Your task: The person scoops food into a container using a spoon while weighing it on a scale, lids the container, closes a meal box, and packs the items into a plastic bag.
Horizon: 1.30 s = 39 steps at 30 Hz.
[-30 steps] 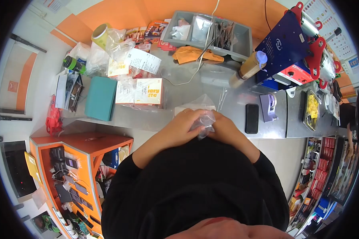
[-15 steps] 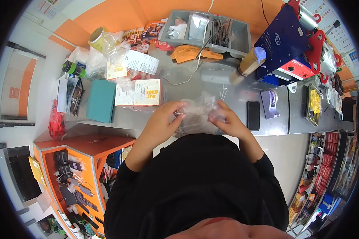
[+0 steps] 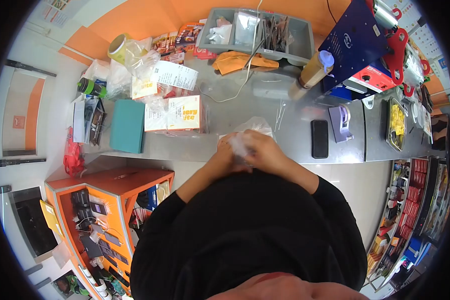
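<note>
Close to my body, at the counter's front edge, both hands are together on a clear plastic bag (image 3: 257, 125). My left hand (image 3: 224, 156) is closed on the gathered plastic. My right hand (image 3: 263, 150) overlaps it from the right, fingers curled round the bunched top. Part of the bag spreads out on the counter beyond the hands; its contents are hidden. Several thin white strips (image 3: 281, 115) lie just right of the bag. To the left stands a white and orange printed box (image 3: 185, 114) wrapped in clear plastic.
Left on the metal counter (image 3: 225, 107) are a teal folder (image 3: 127, 126) and a receipt (image 3: 176, 75). A grey divided tray (image 3: 300, 45) and orange cloth (image 3: 240, 62) lie behind. Rightward are a sauce bottle (image 3: 315, 70), black phone (image 3: 320, 139), tape dispenser (image 3: 340, 125) and blue sealing machine (image 3: 352, 45).
My hands have come together from either side of the bag and drawn nearer my body. The bag's top is now bunched between them. The view has shifted slightly.
</note>
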Each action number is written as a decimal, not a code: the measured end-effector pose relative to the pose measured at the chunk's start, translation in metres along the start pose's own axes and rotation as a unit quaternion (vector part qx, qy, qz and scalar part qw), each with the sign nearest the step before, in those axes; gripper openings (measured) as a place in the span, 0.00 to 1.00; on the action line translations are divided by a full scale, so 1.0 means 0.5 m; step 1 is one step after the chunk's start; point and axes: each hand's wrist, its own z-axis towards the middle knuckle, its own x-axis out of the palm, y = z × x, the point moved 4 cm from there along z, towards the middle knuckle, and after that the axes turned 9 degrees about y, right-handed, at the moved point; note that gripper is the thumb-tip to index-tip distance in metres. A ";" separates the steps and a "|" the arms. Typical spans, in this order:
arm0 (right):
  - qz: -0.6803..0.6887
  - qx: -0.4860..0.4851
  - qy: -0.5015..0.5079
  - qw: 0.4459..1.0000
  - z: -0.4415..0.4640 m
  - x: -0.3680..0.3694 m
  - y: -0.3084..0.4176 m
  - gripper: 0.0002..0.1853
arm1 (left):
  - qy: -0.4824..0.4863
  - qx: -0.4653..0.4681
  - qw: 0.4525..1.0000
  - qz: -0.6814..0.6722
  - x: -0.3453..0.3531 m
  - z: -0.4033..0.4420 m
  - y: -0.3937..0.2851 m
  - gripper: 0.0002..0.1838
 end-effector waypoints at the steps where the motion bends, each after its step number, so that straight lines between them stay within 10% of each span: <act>1: -0.066 -0.034 0.049 0.996 0.001 0.019 0.022 0.17 | -0.042 -0.060 0.977 -0.200 0.064 -0.010 0.088 0.29; 3: -0.133 -0.065 0.096 0.984 -0.011 0.023 0.055 0.19 | -0.080 -0.118 0.909 -0.391 0.074 -0.007 0.107 0.27; 6: -0.077 0.019 0.223 0.972 -0.048 -0.001 0.039 0.24 | 0.033 -0.027 0.995 -0.094 -0.020 0.016 -0.024 0.20; 9: -0.014 -0.134 0.223 0.965 -0.090 -0.100 0.004 0.31 | -0.012 0.007 0.999 0.049 -0.028 0.015 -0.036 0.16; 11: 0.088 0.045 0.105 0.990 -0.090 -0.157 -0.011 0.34 | -0.065 0.008 0.995 -0.070 -0.036 0.015 -0.034 0.15; 15: -0.008 0.063 0.149 0.987 -0.070 -0.045 -0.034 0.22 | -0.152 0.134 0.979 -0.021 -0.046 0.048 -0.059 0.16; 17: -0.077 -0.001 0.140 0.987 -0.066 0.017 -0.055 0.16 | -0.069 -0.033 0.987 -0.142 -0.035 0.050 -0.033 0.14; 28: -0.251 -0.176 0.071 0.949 -0.045 0.024 0.003 0.04 | 0.075 0.091 0.987 0.111 -0.014 0.071 -0.034 0.16; 33: -0.105 -0.015 0.088 0.990 -0.001 0.018 -0.032 0.08 | 0.125 0.047 0.985 0.109 -0.014 0.096 -0.034 0.18; 37: 0.239 0.013 0.238 0.941 0.001 -0.056 -0.018 0.15 | 0.056 0.238 0.877 0.413 0.000 0.096 -0.064 0.18; 39: 0.212 0.030 0.153 0.965 -0.018 -0.124 -0.022 0.15 | 0.038 0.283 0.830 0.480 0.010 0.085 -0.056 0.18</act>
